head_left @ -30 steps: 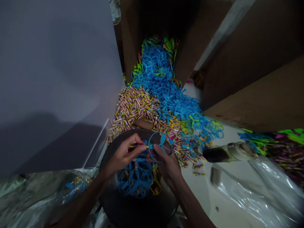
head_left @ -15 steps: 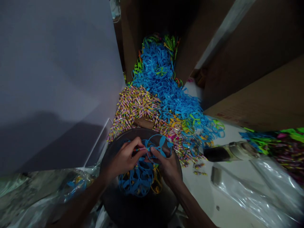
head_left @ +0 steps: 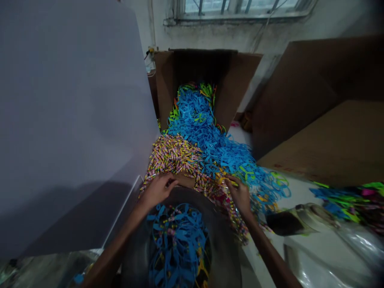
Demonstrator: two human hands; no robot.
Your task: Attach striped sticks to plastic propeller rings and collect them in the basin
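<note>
My left hand (head_left: 159, 190), fingers curled, is over the near edge of a heap of small pink-and-yellow striped sticks (head_left: 172, 152); anything it pinches is too small to make out. To the right, my right hand (head_left: 240, 196) has thumb and fingers closed on a yellow plastic propeller ring (head_left: 222, 180) at the edge of the blue heap. Blue propeller rings (head_left: 207, 130) spill forward from a cardboard box. Below my hands, a dark round basin (head_left: 223, 240) holds blue propeller rings (head_left: 180, 236), a few yellow ones and some striped sticks.
A large pale panel (head_left: 75, 120) stands at left. The open cardboard box (head_left: 237, 80) is at the back, below a barred window (head_left: 240, 8). More cardboard (head_left: 336, 136) rises at right. A cut container (head_left: 288, 222) and clear plastic bags (head_left: 324, 256) lie on the right.
My hands have parted and moved forward from above the basin to the heaps. The blue propeller ring and striped stick they held are no longer in them. The view has tilted up.
</note>
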